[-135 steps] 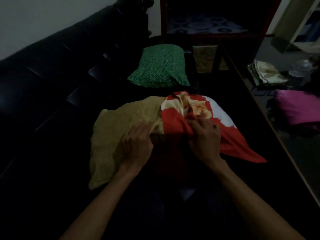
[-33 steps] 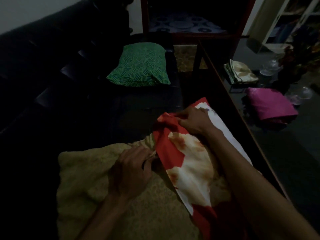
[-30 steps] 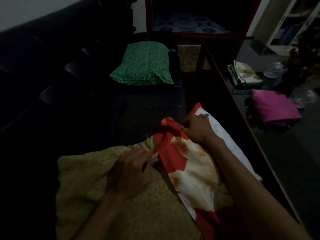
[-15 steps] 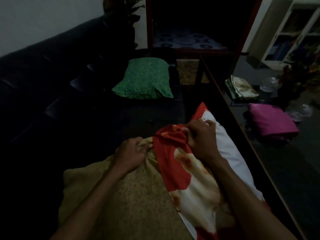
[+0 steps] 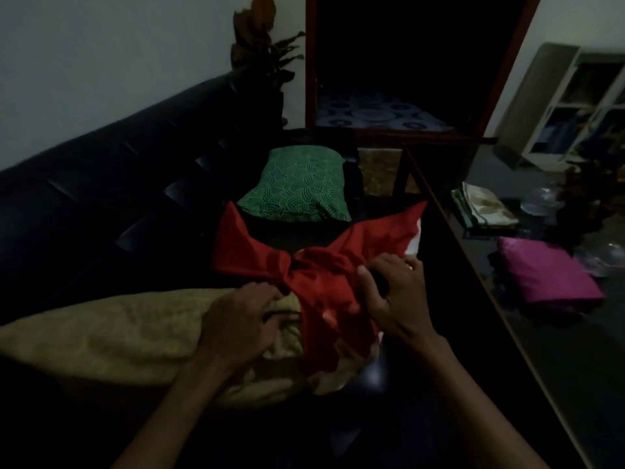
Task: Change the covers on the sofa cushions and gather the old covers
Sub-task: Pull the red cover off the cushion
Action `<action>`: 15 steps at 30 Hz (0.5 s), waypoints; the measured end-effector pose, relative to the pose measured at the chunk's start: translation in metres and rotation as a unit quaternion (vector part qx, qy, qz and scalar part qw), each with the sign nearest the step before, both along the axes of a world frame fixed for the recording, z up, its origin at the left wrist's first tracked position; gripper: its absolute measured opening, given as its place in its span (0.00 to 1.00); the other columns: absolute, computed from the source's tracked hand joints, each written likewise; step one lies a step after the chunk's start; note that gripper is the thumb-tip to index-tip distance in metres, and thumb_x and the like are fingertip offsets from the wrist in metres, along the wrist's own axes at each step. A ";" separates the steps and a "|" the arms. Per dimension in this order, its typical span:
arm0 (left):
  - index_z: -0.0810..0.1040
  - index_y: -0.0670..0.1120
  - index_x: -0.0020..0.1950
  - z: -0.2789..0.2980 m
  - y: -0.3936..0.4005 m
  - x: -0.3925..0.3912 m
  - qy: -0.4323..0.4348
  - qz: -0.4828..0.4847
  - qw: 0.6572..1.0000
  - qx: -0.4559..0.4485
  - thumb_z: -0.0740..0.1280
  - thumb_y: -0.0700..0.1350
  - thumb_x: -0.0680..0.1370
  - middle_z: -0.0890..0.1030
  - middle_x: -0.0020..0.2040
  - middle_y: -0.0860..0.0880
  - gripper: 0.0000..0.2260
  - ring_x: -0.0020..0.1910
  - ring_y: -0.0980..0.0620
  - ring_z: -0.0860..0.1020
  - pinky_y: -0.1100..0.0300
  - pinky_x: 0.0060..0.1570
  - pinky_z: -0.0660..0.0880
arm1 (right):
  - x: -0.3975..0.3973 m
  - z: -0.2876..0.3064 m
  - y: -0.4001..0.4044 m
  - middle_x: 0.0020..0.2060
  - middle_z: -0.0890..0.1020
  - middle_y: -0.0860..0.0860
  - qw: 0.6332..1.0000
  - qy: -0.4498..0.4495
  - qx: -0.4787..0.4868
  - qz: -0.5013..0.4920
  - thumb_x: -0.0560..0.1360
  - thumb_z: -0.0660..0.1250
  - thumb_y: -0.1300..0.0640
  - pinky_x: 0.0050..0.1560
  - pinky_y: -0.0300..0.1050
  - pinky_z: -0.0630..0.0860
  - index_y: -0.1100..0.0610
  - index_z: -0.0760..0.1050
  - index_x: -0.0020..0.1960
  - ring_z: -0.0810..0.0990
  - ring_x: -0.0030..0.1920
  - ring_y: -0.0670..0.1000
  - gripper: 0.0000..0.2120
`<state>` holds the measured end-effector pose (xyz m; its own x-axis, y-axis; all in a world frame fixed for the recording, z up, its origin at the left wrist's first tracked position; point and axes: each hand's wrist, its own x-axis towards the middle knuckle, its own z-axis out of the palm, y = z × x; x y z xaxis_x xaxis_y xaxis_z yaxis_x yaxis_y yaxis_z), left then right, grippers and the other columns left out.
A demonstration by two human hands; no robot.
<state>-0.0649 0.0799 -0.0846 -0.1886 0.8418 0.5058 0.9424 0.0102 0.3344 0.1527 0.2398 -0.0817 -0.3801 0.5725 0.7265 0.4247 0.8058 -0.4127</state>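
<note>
In dim light on a dark sofa, a person works a red cover at one end of an olive-gold cushion. The left hand lies on the cushion's end, its grip closed around the bunched gold fabric beside the red cloth. The right hand has its grip pinched on the gathered red cover, whose two corners spread away towards the sofa back and the desk. A green patterned cushion lies further along the seat, apart from the red cloth. On the dark desk to the right sit a folded magenta cover and, beyond it, a folded pale patterned cloth.
</note>
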 end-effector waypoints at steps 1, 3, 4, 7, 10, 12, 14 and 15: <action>0.79 0.53 0.45 -0.011 -0.005 0.005 -0.013 0.005 1.000 0.001 0.69 0.57 0.71 0.79 0.42 0.55 0.09 0.43 0.50 0.80 0.53 0.40 0.75 | 0.005 -0.007 -0.001 0.40 0.80 0.43 1.000 -0.004 -0.006 -0.006 0.79 0.65 0.48 0.54 0.52 0.67 0.50 0.78 0.42 0.81 0.44 0.50 0.10; 0.79 0.53 0.44 -0.020 -0.012 0.013 -0.023 0.014 0.999 0.029 0.69 0.60 0.71 0.79 0.41 0.56 0.12 0.44 0.53 0.79 0.54 0.40 0.74 | 0.009 -0.011 -0.003 0.49 0.81 0.44 0.999 -0.021 0.007 -0.027 0.77 0.69 0.48 0.56 0.50 0.66 0.49 0.83 0.50 0.81 0.51 0.50 0.07; 0.80 0.52 0.45 -0.020 -0.015 0.017 -0.019 0.016 0.999 0.038 0.70 0.61 0.71 0.79 0.42 0.56 0.13 0.44 0.53 0.78 0.55 0.40 0.74 | 0.008 -0.009 -0.003 0.53 0.81 0.46 0.998 -0.033 0.020 -0.042 0.76 0.71 0.47 0.57 0.51 0.66 0.48 0.83 0.55 0.80 0.54 0.50 0.10; 0.82 0.50 0.53 -0.020 -0.015 0.023 -0.008 0.018 0.999 0.031 0.71 0.62 0.70 0.81 0.50 0.55 0.19 0.50 0.53 0.78 0.57 0.46 0.75 | -0.001 0.001 0.001 0.60 0.79 0.46 0.994 -0.059 0.041 -0.084 0.75 0.72 0.42 0.59 0.53 0.67 0.44 0.82 0.61 0.74 0.61 0.52 0.16; 0.84 0.49 0.56 -0.029 -0.013 0.017 0.026 0.030 0.999 0.027 0.69 0.57 0.72 0.83 0.56 0.52 0.17 0.58 0.48 0.80 0.52 0.54 0.72 | -0.006 -0.001 0.009 0.54 0.82 0.44 0.988 -0.083 0.090 -0.098 0.75 0.70 0.44 0.57 0.56 0.67 0.45 0.86 0.48 0.76 0.57 0.55 0.08; 0.85 0.49 0.54 -0.030 -0.014 0.014 0.039 0.043 0.998 0.036 0.66 0.51 0.71 0.85 0.54 0.51 0.15 0.59 0.48 0.81 0.52 0.56 0.69 | -0.001 -0.001 0.018 0.49 0.83 0.45 0.981 -0.078 0.107 -0.138 0.77 0.68 0.47 0.58 0.55 0.64 0.49 0.83 0.43 0.76 0.55 0.54 0.09; 0.86 0.49 0.53 -0.024 -0.013 0.012 0.031 0.045 0.997 0.049 0.64 0.47 0.71 0.86 0.52 0.52 0.15 0.58 0.49 0.81 0.50 0.57 0.72 | 0.007 0.007 0.036 0.47 0.82 0.47 0.972 -0.073 0.109 -0.195 0.78 0.67 0.50 0.58 0.56 0.64 0.51 0.81 0.42 0.75 0.54 0.55 0.09; 0.86 0.49 0.53 -0.020 -0.011 0.012 0.028 0.043 0.997 0.056 0.64 0.46 0.70 0.86 0.52 0.51 0.16 0.58 0.50 0.81 0.50 0.57 0.73 | 0.009 0.013 0.047 0.46 0.82 0.48 0.967 -0.077 0.104 -0.220 0.78 0.66 0.51 0.57 0.56 0.64 0.52 0.80 0.42 0.75 0.54 0.56 0.09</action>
